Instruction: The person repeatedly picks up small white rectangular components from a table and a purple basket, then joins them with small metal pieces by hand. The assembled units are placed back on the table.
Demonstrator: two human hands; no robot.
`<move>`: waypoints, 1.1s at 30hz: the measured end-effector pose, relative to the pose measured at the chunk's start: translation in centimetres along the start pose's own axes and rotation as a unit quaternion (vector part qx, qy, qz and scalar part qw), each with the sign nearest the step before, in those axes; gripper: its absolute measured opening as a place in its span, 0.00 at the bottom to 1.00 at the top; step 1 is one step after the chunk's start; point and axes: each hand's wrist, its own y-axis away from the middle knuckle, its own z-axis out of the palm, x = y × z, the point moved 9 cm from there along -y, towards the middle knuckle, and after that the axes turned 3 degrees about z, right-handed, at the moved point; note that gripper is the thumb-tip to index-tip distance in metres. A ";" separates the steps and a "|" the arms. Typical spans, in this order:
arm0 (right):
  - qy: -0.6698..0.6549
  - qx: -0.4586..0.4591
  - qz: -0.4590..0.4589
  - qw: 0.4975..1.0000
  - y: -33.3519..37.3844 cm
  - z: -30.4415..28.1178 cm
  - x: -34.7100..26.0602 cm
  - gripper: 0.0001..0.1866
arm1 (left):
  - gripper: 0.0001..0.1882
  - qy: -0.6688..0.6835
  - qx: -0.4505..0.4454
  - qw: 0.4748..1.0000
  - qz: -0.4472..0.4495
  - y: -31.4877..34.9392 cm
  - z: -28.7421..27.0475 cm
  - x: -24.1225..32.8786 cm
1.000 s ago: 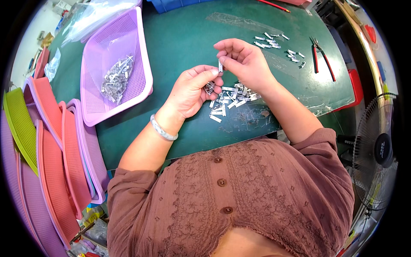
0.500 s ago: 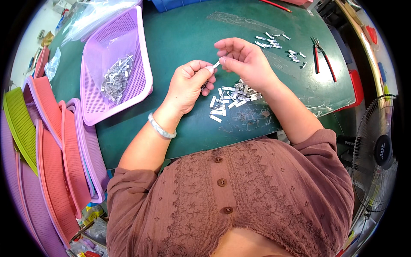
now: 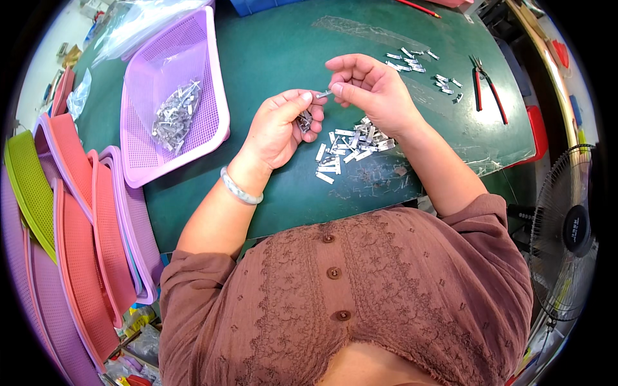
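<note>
A small flat metal piece [image 3: 323,94] is pinched between thumb and finger of my right hand [image 3: 373,93], above the green table. My left hand [image 3: 278,125] is curled around several small metal pieces [image 3: 304,120] in its fingers, its thumb tip close to the piece in the right hand. Below the right hand lies a loose pile of small silvery metal pieces [image 3: 347,149]. Two smaller groups of like pieces [image 3: 405,61] lie farther off at the right. A clear bag of metal pieces [image 3: 177,119] rests inside a purple mesh basket [image 3: 215,138] to the left.
Red-handled pliers [image 3: 489,90] lie at the table's right side, and a red pencil [image 3: 418,8] near its far edge. Stacked pink, purple and green baskets [image 3: 77,238] stand at the left. A black fan [image 3: 566,231] is at the right, beyond the green table [image 3: 270,58].
My left thumb has lifted off the small metal piece, and the left hand has opened slightly, showing the pieces inside. The right hand still pinches the piece.
</note>
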 end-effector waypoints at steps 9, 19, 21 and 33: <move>0.000 -0.033 -0.054 0.998 0.1 0.8 -0.9 0.22 | 0.08 -0.053 0.046 0.995 0.072 0.1 -0.6 1.0; 0.042 -0.041 -0.107 0.992 0.5 1.1 -1.7 0.25 | 0.08 -0.113 0.060 0.984 0.125 0.6 0.0 2.1; 0.047 -0.034 -0.120 0.991 0.6 1.1 -1.9 0.24 | 0.08 -0.119 0.060 0.982 0.132 0.6 0.1 2.2; 0.068 -0.058 -0.148 0.985 0.9 1.6 -2.3 0.24 | 0.08 -0.249 0.087 0.940 0.214 1.3 0.5 3.6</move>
